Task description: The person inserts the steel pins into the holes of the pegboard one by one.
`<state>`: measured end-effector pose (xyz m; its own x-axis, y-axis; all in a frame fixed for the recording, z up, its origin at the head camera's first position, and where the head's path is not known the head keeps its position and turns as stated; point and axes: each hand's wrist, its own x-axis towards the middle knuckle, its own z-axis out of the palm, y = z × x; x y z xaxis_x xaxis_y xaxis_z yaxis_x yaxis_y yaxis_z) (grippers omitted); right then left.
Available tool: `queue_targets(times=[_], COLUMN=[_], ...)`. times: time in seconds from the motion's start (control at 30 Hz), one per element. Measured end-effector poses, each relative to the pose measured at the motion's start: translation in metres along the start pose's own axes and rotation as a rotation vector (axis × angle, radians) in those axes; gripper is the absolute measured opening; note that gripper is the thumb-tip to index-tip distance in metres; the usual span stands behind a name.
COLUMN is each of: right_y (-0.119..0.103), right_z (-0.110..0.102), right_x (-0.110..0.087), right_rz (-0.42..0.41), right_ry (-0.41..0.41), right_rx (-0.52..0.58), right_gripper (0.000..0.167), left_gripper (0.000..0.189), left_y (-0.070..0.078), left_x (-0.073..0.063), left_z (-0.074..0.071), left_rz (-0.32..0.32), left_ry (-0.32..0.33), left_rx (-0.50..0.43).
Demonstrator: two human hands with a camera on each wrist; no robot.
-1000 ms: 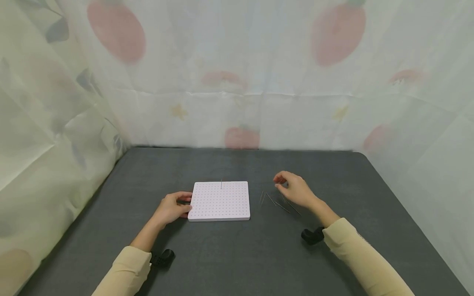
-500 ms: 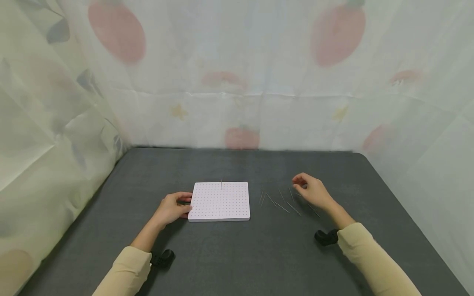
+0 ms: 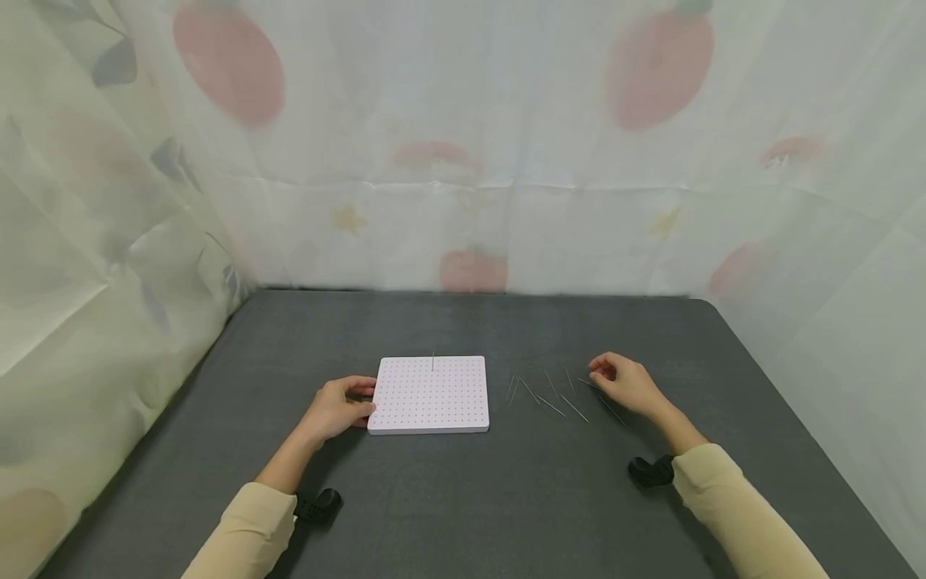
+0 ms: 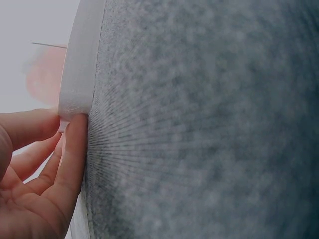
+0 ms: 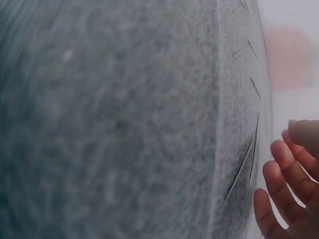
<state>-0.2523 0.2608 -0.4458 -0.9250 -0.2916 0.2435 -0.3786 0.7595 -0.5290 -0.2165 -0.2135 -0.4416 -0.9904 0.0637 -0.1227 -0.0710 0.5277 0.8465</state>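
A white board (image 3: 428,398) with a grid of small holes lies on the dark table. One thin metal needle (image 3: 432,363) stands upright near its far edge. My left hand (image 3: 333,410) grips the board's left side; the left wrist view has the fingers (image 4: 74,134) against the edge of the board (image 4: 79,74). To the right of the board, several thin needles (image 3: 575,408) lie scattered. Over the rightmost of them hovers my right hand (image 3: 626,384), fingers loosely bent, with nothing visible in its grasp. In the right wrist view two needles (image 5: 239,172) lie beside its fingertips.
The dark grey table (image 3: 463,507) runs back to a pale curtain (image 3: 477,217) with a fruit print. Another curtain (image 3: 87,322) hangs along the left side. A black wrist device (image 3: 318,507) sits on the left wrist, a similar black device (image 3: 651,471) on the right.
My right hand has moved right and a little nearer, uncovering needles it hid earlier, and has slowed above the rightmost ones. The left hand and the board stay put.
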Motion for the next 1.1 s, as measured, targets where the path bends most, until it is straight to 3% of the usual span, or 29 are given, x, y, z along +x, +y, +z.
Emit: queue_targets(times=[0.6,1.1], right_y=[0.0046,0.0012], right_z=[-0.0001,0.0039], right_x=[-0.0056,-0.0037], right_rz=[0.048,0.075], right_ry=[-0.09,-0.081], right_rx=[-0.011,-0.054], right_gripper=[0.005,0.003], left_gripper=[0.046,0.045], left_y=[0.0001,0.0009], left_x=[-0.0003,-0.0001], left_z=[-0.001,-0.0011], left_rz=[-0.009,-0.004], left_ry=[0.004,0.007], left_rx=[0.009,0.007])
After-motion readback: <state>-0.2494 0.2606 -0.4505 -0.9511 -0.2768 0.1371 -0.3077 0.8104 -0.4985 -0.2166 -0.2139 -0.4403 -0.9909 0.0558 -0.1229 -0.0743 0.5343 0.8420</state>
